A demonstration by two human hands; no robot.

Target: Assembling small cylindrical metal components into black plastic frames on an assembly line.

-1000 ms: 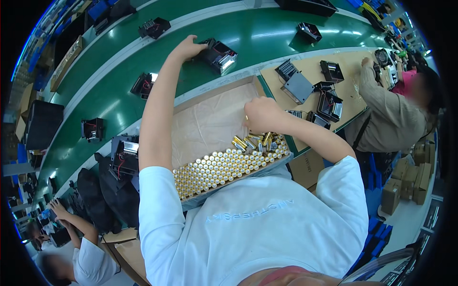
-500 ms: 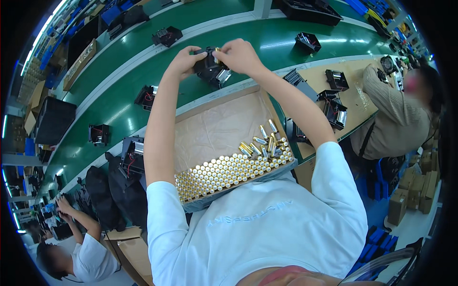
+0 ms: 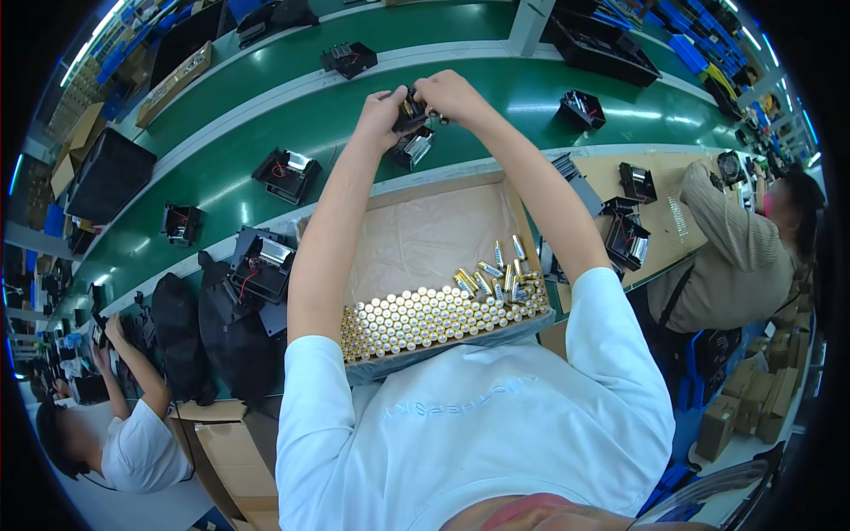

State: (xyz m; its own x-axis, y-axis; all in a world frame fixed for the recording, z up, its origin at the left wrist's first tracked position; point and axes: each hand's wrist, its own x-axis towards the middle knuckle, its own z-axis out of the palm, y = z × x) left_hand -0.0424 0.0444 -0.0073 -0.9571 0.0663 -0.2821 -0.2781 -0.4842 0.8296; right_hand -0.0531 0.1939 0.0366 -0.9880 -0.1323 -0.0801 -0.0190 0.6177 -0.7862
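Over the green bench, my left hand is closed around a black plastic housing with gold-coloured batteries showing in it. My right hand is closed at the housing's right side, with gold-ended batteries at its fingers. Just below my hands is a black unit with a silvery cylinder; whether it is joined to the held housing is hard to tell. Between my forearms and my body stands a shallow cardboard box of batteries, packed upright in rows, with several loose ones lying at its right.
Similar black units stand on the bench, one left of my hands, another to the right. More sit on a brown board, where a co-worker works. Another co-worker is at lower left. Black bags lie left of the box.
The view has shifted a little. My right hand's fingers have moved lower along the housing, and batteries now show inside it. A black unit on the left has come nearer along the bench.
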